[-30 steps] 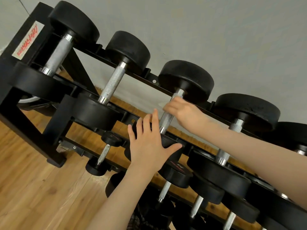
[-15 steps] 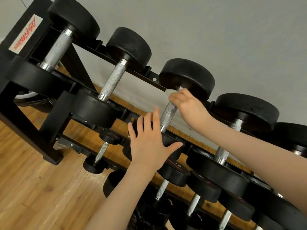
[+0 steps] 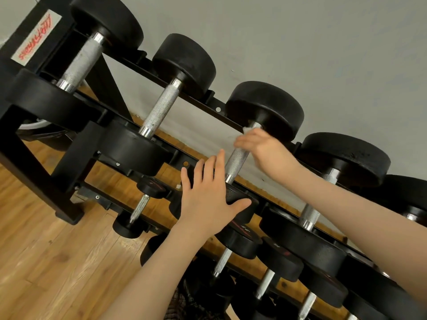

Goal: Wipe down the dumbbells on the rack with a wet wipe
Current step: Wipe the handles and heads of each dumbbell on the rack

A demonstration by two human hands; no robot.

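On the top shelf of the rack (image 3: 147,72), the right hand (image 3: 265,148) has slid up the handle (image 3: 236,161) of the third dumbbell (image 3: 265,107) from the left end. A second ago it was wrapped around the middle of the handle; now it sits at the far end, just under the rear weight. Its fingers are curled round the bar with the wet wipe (image 3: 246,130) pinched under them, only a white scrap showing at the knuckles. The lower, knurled stretch of the handle is now bare, so this stroke has likely covered the length of the bar, and the black ends may come next.

The left hand (image 3: 208,199) has not moved: it lies flat with fingers spread on the front weight of the same dumbbell, thumb hooked along its edge, steadying it.

Other dumbbells sit close on both sides along the shelf, and smaller ones fill the lower shelf (image 3: 108,202) towards the front. The rear rail and the grey wall (image 3: 323,42) leave little room behind the far weight. A wooden floor (image 3: 46,262) lies below.
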